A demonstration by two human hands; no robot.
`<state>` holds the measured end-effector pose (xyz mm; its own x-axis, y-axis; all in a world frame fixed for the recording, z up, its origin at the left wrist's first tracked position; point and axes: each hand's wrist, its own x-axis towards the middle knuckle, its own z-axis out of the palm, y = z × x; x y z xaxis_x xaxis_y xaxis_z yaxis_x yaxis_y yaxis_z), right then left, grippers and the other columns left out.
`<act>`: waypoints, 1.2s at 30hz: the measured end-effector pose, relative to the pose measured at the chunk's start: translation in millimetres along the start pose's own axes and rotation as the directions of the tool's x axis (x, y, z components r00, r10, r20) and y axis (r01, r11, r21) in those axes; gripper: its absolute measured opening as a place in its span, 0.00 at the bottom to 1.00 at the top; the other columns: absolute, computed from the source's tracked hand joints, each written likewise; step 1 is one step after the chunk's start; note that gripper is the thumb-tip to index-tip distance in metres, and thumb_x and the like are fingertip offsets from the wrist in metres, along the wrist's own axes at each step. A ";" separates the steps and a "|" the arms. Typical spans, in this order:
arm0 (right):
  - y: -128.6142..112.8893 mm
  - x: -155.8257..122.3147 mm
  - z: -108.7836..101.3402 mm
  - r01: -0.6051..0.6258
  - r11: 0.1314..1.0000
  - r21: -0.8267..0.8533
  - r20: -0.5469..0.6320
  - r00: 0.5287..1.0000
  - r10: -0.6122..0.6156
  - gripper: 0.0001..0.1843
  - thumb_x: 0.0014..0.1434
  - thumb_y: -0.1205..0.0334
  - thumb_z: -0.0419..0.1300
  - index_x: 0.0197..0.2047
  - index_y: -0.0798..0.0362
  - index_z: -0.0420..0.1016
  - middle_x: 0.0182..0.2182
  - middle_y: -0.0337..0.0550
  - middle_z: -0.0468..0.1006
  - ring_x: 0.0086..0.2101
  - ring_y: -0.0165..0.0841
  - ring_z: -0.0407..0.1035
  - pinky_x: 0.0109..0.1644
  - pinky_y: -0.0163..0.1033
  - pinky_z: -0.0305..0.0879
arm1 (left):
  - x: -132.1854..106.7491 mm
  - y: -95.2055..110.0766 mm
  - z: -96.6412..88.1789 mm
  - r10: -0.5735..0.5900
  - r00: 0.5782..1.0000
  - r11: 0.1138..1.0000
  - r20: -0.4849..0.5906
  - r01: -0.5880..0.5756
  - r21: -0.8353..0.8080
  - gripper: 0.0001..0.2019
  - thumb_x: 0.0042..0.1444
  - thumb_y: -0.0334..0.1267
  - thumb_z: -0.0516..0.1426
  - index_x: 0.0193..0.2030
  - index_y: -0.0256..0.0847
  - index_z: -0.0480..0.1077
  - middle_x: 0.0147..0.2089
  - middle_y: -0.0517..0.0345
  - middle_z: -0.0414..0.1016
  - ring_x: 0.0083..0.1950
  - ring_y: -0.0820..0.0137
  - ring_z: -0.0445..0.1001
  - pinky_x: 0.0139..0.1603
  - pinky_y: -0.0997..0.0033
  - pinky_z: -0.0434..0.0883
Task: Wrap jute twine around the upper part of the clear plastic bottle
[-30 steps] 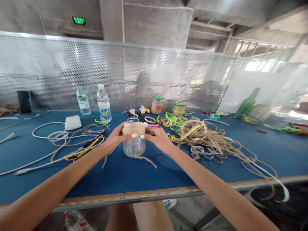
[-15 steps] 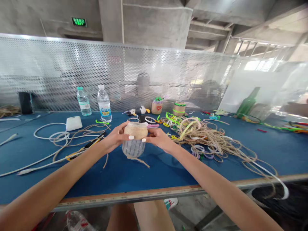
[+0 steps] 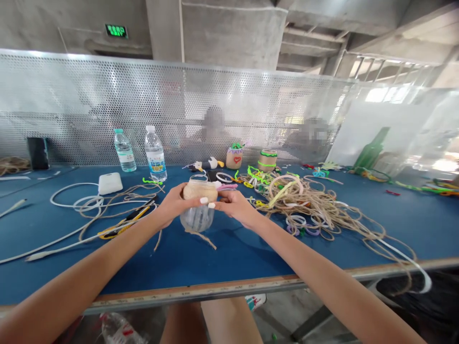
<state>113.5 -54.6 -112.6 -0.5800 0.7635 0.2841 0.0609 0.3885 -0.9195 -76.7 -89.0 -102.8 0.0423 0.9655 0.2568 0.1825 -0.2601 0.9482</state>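
Both hands hold a clear jar [image 3: 197,219] whose upper part is wrapped in tan twine [image 3: 199,190]. My left hand [image 3: 175,205] grips its left side, the thumb laid across the wrapped band. From the right, my right hand [image 3: 234,206] closes on the same band, its thumb tip beside the left one. The lower jar is bare and see-through. A loose twine end [image 3: 203,239] trails below it over the blue table [image 3: 236,258]. Fingers behind the jar are hidden.
Right of the jar spreads a heap of loose twine [image 3: 315,200] with pipe cleaners. Two twine-wrapped jars [image 3: 234,158] stand behind. To the left are water bottles [image 3: 156,157], a white charger [image 3: 110,183], white cables [image 3: 86,203] and a yellow-black cutter [image 3: 125,222].
The jar has shifted slightly left and tipped a little, and the thumbs have moved closer together on the wrapped band. Both hands keep their hold.
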 end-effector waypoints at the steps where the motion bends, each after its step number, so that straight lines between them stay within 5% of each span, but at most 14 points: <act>1: 0.7 0.6 -0.4 0.001 1.000 0.008 0.010 1.000 -0.001 0.27 0.47 0.48 0.66 0.44 0.60 0.74 0.16 0.28 0.54 0.18 0.22 0.45 0.20 0.31 0.39 | 0.9 -1.3 -1.8 -0.003 1.000 0.999 0.023 0.004 -0.048 0.36 0.34 0.47 0.68 0.51 0.32 0.67 0.51 0.42 0.73 0.53 0.52 0.70 0.52 0.56 0.68; 10: 7.8 4.0 0.5 -0.036 0.991 0.130 0.088 0.996 0.025 0.27 0.40 0.53 0.71 0.43 0.58 0.74 0.20 0.31 0.63 0.21 0.22 0.49 0.23 0.30 0.44 | 3.1 -8.8 -7.9 -0.002 0.973 0.959 0.232 0.068 -0.274 0.39 0.32 0.46 0.68 0.53 0.33 0.66 0.52 0.42 0.73 0.53 0.51 0.72 0.51 0.58 0.71; 13: 8.3 2.4 1.9 -0.012 0.985 0.169 0.088 0.996 -0.003 0.27 0.39 0.53 0.71 0.42 0.58 0.75 0.23 0.33 0.66 0.22 0.23 0.52 0.25 0.31 0.49 | 2.9 -8.3 -11.6 0.030 0.966 0.981 0.258 0.021 -0.195 0.41 0.36 0.48 0.67 0.58 0.38 0.62 0.58 0.44 0.69 0.58 0.51 0.68 0.54 0.59 0.69; 18: 4.4 0.1 1.8 0.018 0.999 0.047 0.086 0.996 -0.022 0.24 0.42 0.52 0.70 0.39 0.60 0.75 0.17 0.28 0.54 0.21 0.22 0.44 0.22 0.31 0.41 | 1.8 -5.8 -16.6 0.095 0.968 0.995 0.231 -0.101 0.015 0.49 0.40 0.49 0.67 0.66 0.42 0.46 0.64 0.45 0.61 0.64 0.53 0.60 0.61 0.57 0.64; 26: -2.9 0.0 -1.2 0.090 0.971 -0.220 -0.009 0.995 -0.095 0.24 0.48 0.50 0.66 0.41 0.61 0.76 0.17 0.29 0.53 0.20 0.22 0.44 0.21 0.31 0.39 | 7.1 0.3 -22.9 0.293 0.937 0.911 0.191 -0.334 0.240 0.35 0.40 0.48 0.66 0.54 0.38 0.63 0.54 0.45 0.69 0.53 0.55 0.70 0.53 0.57 0.69; 31: -7.1 -1.7 -4.6 0.114 0.961 -0.253 -0.012 0.993 -0.121 0.23 0.51 0.48 0.63 0.42 0.59 0.77 0.19 0.34 0.63 0.21 0.25 0.52 0.22 0.32 0.47 | 6.0 2.9 -26.0 0.322 0.923 0.900 0.209 -0.367 0.236 0.31 0.45 0.46 0.64 0.55 0.43 0.61 0.49 0.53 0.69 0.43 0.65 0.72 0.41 0.69 0.72; 36: -7.7 -1.4 -2.4 0.113 0.969 -0.221 -0.015 0.993 -0.120 0.22 0.52 0.48 0.62 0.41 0.58 0.78 0.23 0.40 0.70 0.25 0.30 0.61 0.26 0.33 0.55 | 6.0 3.8 -28.9 0.282 0.935 0.899 0.213 -0.335 0.282 0.19 0.44 0.46 0.64 0.39 0.40 0.63 0.31 0.63 0.64 0.29 0.74 0.64 0.28 0.78 0.64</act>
<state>115.8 -57.4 -105.2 -0.5707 0.7192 0.3963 0.1725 0.5769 -0.7984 -104.2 -84.4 -92.2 0.2999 0.8313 0.4679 0.4271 -0.5556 0.7133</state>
